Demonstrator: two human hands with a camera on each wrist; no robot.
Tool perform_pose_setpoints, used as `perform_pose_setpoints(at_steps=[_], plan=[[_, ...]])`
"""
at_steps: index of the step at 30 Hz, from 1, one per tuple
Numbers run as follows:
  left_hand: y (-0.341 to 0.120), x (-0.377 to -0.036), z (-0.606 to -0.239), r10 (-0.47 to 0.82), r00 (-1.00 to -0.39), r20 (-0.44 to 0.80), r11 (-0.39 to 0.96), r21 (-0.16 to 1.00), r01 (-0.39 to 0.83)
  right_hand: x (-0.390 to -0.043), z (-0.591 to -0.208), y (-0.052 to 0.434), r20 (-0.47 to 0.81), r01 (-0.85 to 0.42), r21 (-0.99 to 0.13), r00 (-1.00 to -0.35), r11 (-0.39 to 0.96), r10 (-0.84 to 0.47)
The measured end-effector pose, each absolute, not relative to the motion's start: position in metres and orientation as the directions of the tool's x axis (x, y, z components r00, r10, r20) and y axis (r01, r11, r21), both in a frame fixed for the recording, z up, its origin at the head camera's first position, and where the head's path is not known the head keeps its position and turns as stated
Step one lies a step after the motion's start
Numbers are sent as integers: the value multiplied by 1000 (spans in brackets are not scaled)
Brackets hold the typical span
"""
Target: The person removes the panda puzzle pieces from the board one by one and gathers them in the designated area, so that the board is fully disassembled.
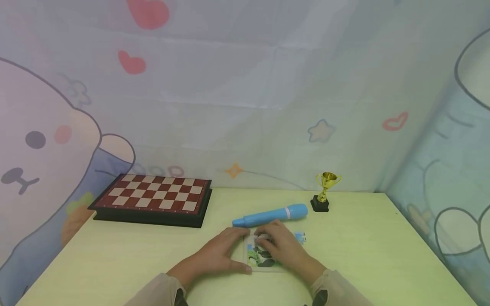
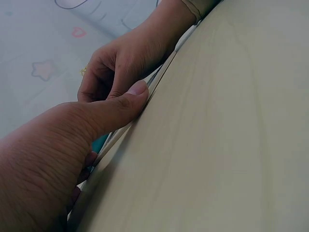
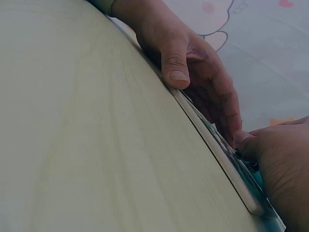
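A flat, pale-rimmed panda picture puzzle (image 1: 264, 260) lies on the table before me, partly covered by my hands. My left hand (image 1: 216, 253) spans its left side, thumb at the near edge and fingers at the far corner, gripping the board. In the right wrist view the left hand (image 3: 205, 72) has its thumb by the rim (image 3: 217, 164). Over the upper part of the picture, my right hand (image 1: 285, 246) has thumb and forefinger together on what looks like a small dark puzzle piece, mostly hidden. A small blue-and-white piece (image 1: 300, 238) shows beyond the right hand.
Just behind the puzzle lies a blue toy microphone (image 1: 269, 216). A gold trophy cup (image 1: 325, 189) on a black base stands to its right. A red-and-white chessboard box (image 1: 153, 197) sits at the back left. A printed cloth (image 1: 252, 106) hangs behind the table (image 1: 367, 250).
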State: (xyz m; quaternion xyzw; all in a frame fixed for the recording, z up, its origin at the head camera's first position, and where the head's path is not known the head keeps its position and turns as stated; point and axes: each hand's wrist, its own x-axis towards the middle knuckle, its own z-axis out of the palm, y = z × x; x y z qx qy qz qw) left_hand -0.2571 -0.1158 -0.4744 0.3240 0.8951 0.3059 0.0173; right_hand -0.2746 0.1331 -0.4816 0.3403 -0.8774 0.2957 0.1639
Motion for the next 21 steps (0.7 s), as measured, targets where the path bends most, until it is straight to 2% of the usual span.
perform_pose_setpoints(at_steps=[4,7,15,21], plan=[[-116,-256,-476,593,-789,165,606,553,571,-278,-485,134,560,-756,-305,-634,578,-534],[-116,-256,-474,591,-789,169,605,554,572,-280,-484,135,601,-775,-260,-597,576,-531],[-116,-256,-474,592,-791,156,604,564,563,-280,-482,136,576,-761,-312,-627,569,-524],[-117,-256,-475,594,-789,160,600,564,567,-279,-482,136,588,-773,-336,-618,538,-522]])
